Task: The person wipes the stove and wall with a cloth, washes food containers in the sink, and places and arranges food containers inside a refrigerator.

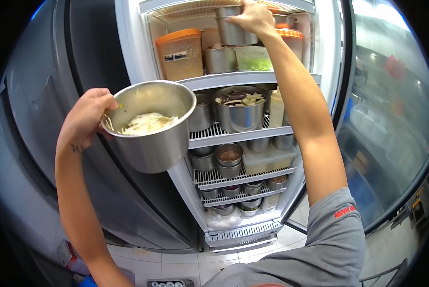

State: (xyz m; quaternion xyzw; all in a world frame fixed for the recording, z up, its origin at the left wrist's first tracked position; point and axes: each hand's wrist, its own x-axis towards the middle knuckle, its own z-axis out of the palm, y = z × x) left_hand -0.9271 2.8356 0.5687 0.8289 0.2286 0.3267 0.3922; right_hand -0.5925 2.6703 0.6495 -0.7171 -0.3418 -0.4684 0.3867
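Note:
My left hand [91, 115] grips the rim of a large steel pot [152, 150], thumb over the edge. Pale shredded food [150, 123] lies in the bottom of this pot, which hangs in front of the fridge's left side. My right hand [253, 20] reaches up to the top shelf and is closed on a smaller steel container [233, 32]. That container is above another steel pot [220, 60] and a clear tub of green food [254, 58]. To their left stands an orange-lidded tub [179, 55] with a handwritten label.
Lower shelves hold a pot of cut eggplant [241, 115], small steel bowls [229, 158] and a lidded plastic box [268, 160]. The glass door [391, 119] stands open at the right. A dark steel cabinet [123, 191] is at the left, above a tiled floor [178, 268].

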